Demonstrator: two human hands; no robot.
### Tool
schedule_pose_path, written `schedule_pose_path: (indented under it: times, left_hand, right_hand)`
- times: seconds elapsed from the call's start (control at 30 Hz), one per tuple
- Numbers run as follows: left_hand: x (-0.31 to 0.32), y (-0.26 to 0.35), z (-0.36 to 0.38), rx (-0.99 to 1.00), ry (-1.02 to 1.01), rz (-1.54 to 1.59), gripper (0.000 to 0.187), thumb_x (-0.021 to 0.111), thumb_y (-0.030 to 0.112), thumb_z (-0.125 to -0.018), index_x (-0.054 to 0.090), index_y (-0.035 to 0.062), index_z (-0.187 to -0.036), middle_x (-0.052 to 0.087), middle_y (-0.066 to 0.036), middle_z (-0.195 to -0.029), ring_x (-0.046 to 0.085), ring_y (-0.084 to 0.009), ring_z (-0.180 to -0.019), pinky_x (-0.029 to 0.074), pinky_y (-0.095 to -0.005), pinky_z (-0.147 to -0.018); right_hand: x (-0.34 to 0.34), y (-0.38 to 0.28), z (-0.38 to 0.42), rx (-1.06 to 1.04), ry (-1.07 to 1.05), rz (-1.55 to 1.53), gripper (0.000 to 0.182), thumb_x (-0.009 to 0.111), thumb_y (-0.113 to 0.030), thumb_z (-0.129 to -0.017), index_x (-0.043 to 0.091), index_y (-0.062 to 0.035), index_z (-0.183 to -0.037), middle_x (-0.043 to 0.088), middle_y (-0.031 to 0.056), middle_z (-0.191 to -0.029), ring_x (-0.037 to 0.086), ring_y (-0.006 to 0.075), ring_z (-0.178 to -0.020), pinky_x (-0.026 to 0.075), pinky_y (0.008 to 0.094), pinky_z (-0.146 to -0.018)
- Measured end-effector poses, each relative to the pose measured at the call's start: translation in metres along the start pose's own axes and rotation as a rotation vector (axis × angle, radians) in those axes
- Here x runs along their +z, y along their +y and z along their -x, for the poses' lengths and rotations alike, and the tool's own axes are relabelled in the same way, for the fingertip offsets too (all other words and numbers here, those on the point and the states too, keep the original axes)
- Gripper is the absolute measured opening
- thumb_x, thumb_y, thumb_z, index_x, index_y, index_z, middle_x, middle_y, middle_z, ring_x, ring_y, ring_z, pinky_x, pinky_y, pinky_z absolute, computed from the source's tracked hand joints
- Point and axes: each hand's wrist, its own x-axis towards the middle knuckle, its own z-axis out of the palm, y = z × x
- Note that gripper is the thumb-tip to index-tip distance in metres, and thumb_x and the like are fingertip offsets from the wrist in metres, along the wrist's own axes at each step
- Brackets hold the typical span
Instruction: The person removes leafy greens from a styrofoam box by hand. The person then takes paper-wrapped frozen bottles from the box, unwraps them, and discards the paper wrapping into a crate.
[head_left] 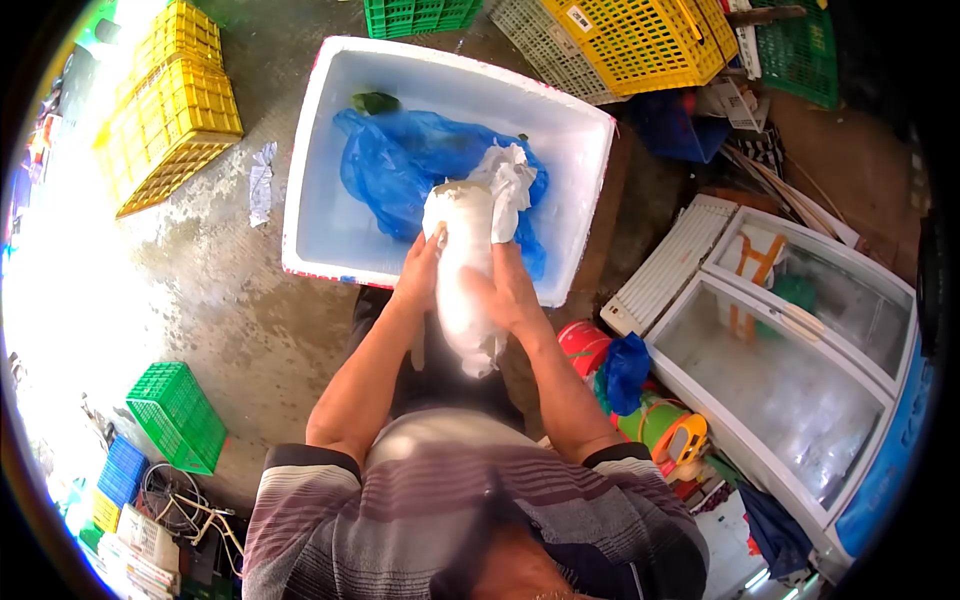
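Note:
A long, pale bundle [466,270], wrapped in white paper or film, is held between my two hands over the near edge of a white foam box [300,190]. My left hand [420,268] presses on its left side with the fingers round it. On the other side, my right hand [505,290] grips it, with crumpled white paper [508,185] just above the fingers. Inside the box lies a blue plastic bag [385,165], and a dark green leafy piece [375,102] sits near the top left. What the wrapping contains is hidden.
Yellow crates [175,120] stand at the upper left, another yellow crate [640,45] at the top right. A green crate [178,415] is at the lower left. On the right are a glass-topped freezer [770,370], a red bucket [583,347] and a blue bag [627,372].

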Motion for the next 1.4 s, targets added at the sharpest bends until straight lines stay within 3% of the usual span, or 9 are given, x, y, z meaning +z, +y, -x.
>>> schedule_pose_path:
  times: [0.37, 0.67, 0.83, 0.97, 1.0, 1.07, 1.13, 1.23, 1.4]
  left_hand:
    - [-0.016, -0.008, -0.012, 0.031, -0.047, -0.031, 0.045, 0.045, 0.029, -0.105, 0.044, 0.0076, -0.144, 0.056, -0.013, -0.137, 0.059, -0.0274, -0.120, 0.051, -0.0404, -0.100]
    - [-0.013, 0.013, -0.014, -0.162, -0.256, 0.124, 0.059, 0.038, 0.047, -0.105, 0.042, 0.0066, -0.147, 0.053, -0.013, -0.141, 0.054, -0.0283, -0.126, 0.044, -0.0403, -0.108]
    - [-0.026, 0.008, -0.015, -0.058, -0.311, -0.106, 0.069, 0.062, 0.048, -0.094, 0.043, 0.0088, -0.147, 0.057, -0.014, -0.134, 0.057, -0.0274, -0.123, 0.049, -0.0424, -0.102]
    - [-0.077, -0.008, -0.022, -0.222, -0.276, 0.011, 0.061, 0.061, 0.037, -0.096, 0.042, 0.0088, -0.147, 0.061, -0.013, -0.129, 0.061, -0.0275, -0.116, 0.051, -0.0427, -0.099]
    - [-0.080, -0.011, -0.018, -0.252, -0.272, 0.059, 0.059, 0.060, 0.034, -0.096, 0.042, 0.0090, -0.147, 0.062, -0.013, -0.128, 0.062, -0.0275, -0.115, 0.052, -0.0428, -0.098]
    - [-0.089, -0.011, -0.018, -0.348, -0.321, 0.184, 0.056, 0.058, 0.029, -0.098, 0.042, 0.0093, -0.147, 0.061, -0.013, -0.128, 0.062, -0.0271, -0.114, 0.052, -0.0439, -0.098]
    - [-0.088, -0.006, -0.006, -0.285, -0.330, 0.138, 0.057, 0.059, 0.030, -0.097, 0.042, 0.0088, -0.147, 0.061, -0.013, -0.129, 0.062, -0.0271, -0.115, 0.052, -0.0441, -0.098]
    - [-0.104, -0.007, -0.004, -0.233, -0.377, 0.095, 0.057, 0.058, 0.034, -0.097, 0.043, 0.0066, -0.146, 0.059, -0.014, -0.131, 0.061, -0.0279, -0.115, 0.051, -0.0444, -0.099]
    - [-0.105, -0.004, 0.000, -0.283, -0.320, 0.186, 0.053, 0.053, 0.037, -0.100, 0.047, 0.0029, -0.140, 0.062, -0.015, -0.127, 0.063, -0.0291, -0.112, 0.051, -0.0444, -0.099]
  right_hand:
    - [0.021, -0.033, -0.009, -0.339, -0.137, 0.560, 0.049, 0.062, -0.015, -0.082, 0.053, 0.0021, -0.126, 0.052, 0.0271, -0.128, 0.039, 0.0489, -0.130, 0.023, 0.0726, -0.105]
    - [0.025, -0.049, 0.006, -0.257, -0.083, 0.521, 0.045, 0.070, -0.022, -0.079, 0.061, 0.0014, -0.117, 0.051, 0.0255, -0.125, 0.039, 0.0496, -0.127, 0.020, 0.0675, -0.109]
    - [0.021, -0.065, -0.013, -0.190, -0.235, 0.653, 0.041, 0.075, -0.029, -0.076, 0.070, -0.0007, -0.105, 0.056, 0.0188, -0.108, 0.045, 0.0423, -0.116, 0.023, 0.0686, -0.104]
    - [-0.026, -0.079, -0.043, 0.018, -0.513, 0.037, 0.030, 0.074, -0.027, -0.081, 0.072, -0.0046, -0.100, 0.064, 0.0195, -0.111, 0.061, 0.0363, -0.099, 0.048, 0.0486, -0.088]
    - [-0.034, -0.049, -0.051, 0.126, -0.395, -0.073, 0.039, 0.073, -0.027, -0.083, 0.067, -0.0066, -0.115, 0.064, 0.0212, -0.119, 0.066, 0.0340, -0.098, 0.053, 0.0392, -0.078]
    - [-0.033, 0.023, -0.085, 0.028, 0.147, 0.297, 0.056, 0.073, -0.029, -0.084, 0.056, -0.0079, -0.133, 0.063, 0.0215, -0.124, 0.063, 0.0366, -0.110, 0.050, 0.0445, -0.092]
    - [-0.016, 0.123, -0.110, 0.133, 0.259, 0.723, 0.070, 0.072, -0.032, -0.084, 0.044, -0.0101, -0.144, 0.063, 0.0205, -0.126, 0.060, 0.0394, -0.116, 0.042, 0.0511, -0.103]
    - [0.007, 0.184, -0.131, 0.458, 0.055, 0.626, 0.086, 0.070, -0.045, -0.081, 0.035, -0.0055, -0.148, 0.063, 0.0212, -0.127, 0.053, 0.0399, -0.125, 0.029, 0.0661, -0.107]
    - [-0.001, 0.223, -0.096, 0.546, -0.018, -0.052, 0.045, 0.068, -0.023, -0.086, 0.061, 0.0007, -0.123, 0.070, 0.0151, -0.105, 0.068, 0.0266, -0.090, 0.053, 0.0383, -0.081]
